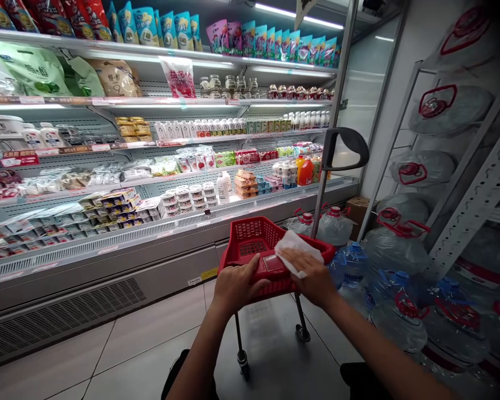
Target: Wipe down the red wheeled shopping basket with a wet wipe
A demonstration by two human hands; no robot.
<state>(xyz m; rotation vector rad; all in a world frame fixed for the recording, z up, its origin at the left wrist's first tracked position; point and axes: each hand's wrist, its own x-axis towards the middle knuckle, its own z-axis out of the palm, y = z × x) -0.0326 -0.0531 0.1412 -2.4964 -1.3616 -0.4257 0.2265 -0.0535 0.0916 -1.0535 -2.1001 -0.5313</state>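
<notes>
A small red plastic shopping cart basket (242, 232) on a wheeled metal frame stands in front of me. My left hand (236, 286) grips its near rim at the left corner, the thumb reaching along the near side. On the right part of that rim, my right hand (312, 272) presses a white wipe (296, 244) flat against the red plastic. Some of its fingertips are covered by the wipe. Between the hands lies a clear rectangular panel (271, 262) on the rim. The cart's black handle (345, 147) rises on a metal pole at the far right.
A long refrigerated display (179, 222) with several stocked shelves runs behind the cart. To the right, large water bottles (400, 316) crowd the floor, and more hang on a white metal rack (470, 205). The cart's caster wheel (242, 361) rests on grey floor tiles (141, 339).
</notes>
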